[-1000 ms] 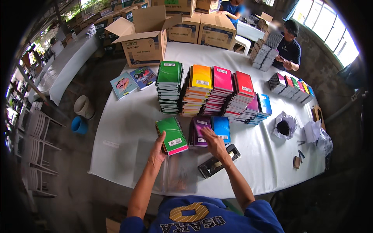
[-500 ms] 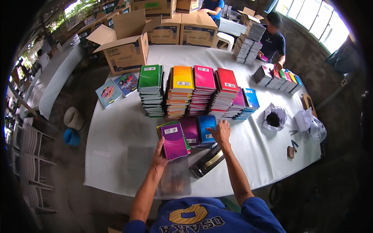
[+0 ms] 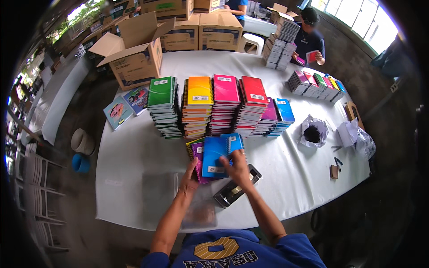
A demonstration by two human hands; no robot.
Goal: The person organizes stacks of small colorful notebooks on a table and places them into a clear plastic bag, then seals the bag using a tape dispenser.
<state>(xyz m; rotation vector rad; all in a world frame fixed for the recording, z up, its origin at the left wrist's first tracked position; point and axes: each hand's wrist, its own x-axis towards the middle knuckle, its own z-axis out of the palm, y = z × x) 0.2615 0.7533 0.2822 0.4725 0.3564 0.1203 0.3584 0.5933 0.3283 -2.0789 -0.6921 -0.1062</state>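
My left hand [image 3: 189, 177] grips a small fanned set of spiral notebooks by its left edge; a purple notebook [image 3: 197, 157] shows there, with yellow and green edges beneath. Across the purple cover lies a blue spiral notebook [image 3: 213, 149], pinched by my right hand [image 3: 237, 169]. Another blue notebook [image 3: 235, 140] lies just behind it. Beyond my hands rise tall stacks of green [image 3: 161, 93], yellow [image 3: 199, 89], pink [image 3: 225, 90] and red notebooks [image 3: 254, 91]. Lower purple [image 3: 270, 111] and blue stacks [image 3: 284, 110] stand at their right.
A black tape dispenser [image 3: 225, 198] and clear plastic sleeves [image 3: 200, 216] lie near me. An open carton [image 3: 136, 67] and two picture-covered books [image 3: 118, 112] sit far left. At right are a plastic bag [image 3: 312, 134] and pens [image 3: 338, 164]. A co-worker [image 3: 310, 40] handles notebooks across the table.
My right hand has brought a blue notebook leftward and onto the purple one in my left hand. The co-worker has lifted a red notebook.
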